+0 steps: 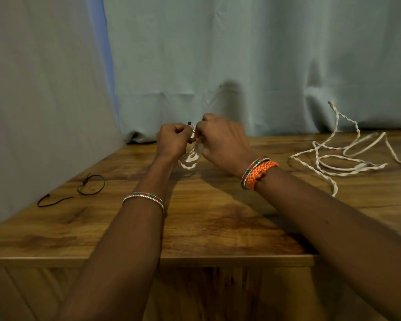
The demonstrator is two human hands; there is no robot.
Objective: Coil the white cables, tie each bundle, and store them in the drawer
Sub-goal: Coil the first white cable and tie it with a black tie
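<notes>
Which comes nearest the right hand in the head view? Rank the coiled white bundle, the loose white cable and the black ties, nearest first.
From the right hand:
1. Coiled white cable bundle, held between both hands, at its left.
2. Loose twisted white cable, sprawled on the wooden table to its right.
3. Thin black ties, far left, near the table edge.

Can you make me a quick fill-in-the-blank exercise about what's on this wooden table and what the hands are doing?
1. Both hands, the left hand and the right hand, hold a coiled white cable bundle above the ____ table.
2. The loose white cable lies on the table to the ____ of the hands.
3. The spare ties lying at the table's left are ____ in colour.
4. The woven orange wristband sits on the ____ wrist.

Missing words: wooden; right; black; right
</notes>
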